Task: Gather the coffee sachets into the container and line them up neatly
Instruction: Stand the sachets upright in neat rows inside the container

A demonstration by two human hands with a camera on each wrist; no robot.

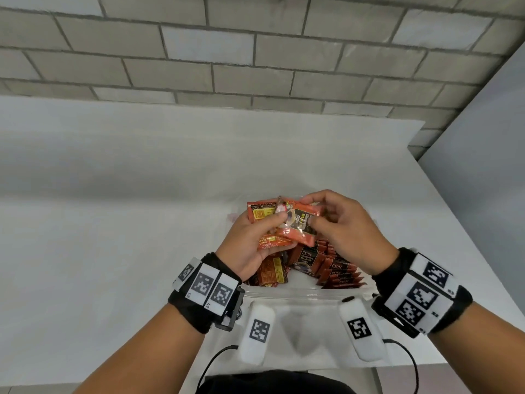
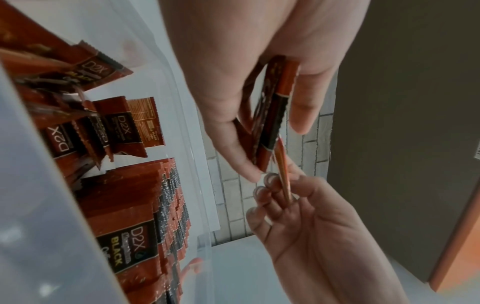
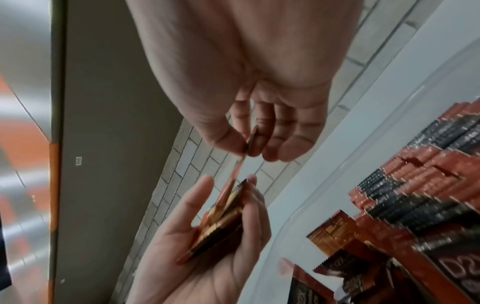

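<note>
Left hand [image 1: 250, 245] grips a fan of flat, glossy orange foil sachets [image 1: 265, 220]; right hand [image 1: 345, 231] pinches one sachet [image 1: 301, 220], long axis crosswise, above the clear plastic container [image 1: 298, 292].

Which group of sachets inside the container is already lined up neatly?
The row of sachets on the container's right side: they stand packed edge to edge, while the sachets on the left lie loose at mixed angles.

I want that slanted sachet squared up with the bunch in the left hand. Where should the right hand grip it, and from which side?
Probably its free right end, from the right. The slanted sachet lies crosswise over the bunch that the left hand holds; its other end is under that thumb. The right hand already pinches the flat faces there, so it can swivel the thin packet.
</note>
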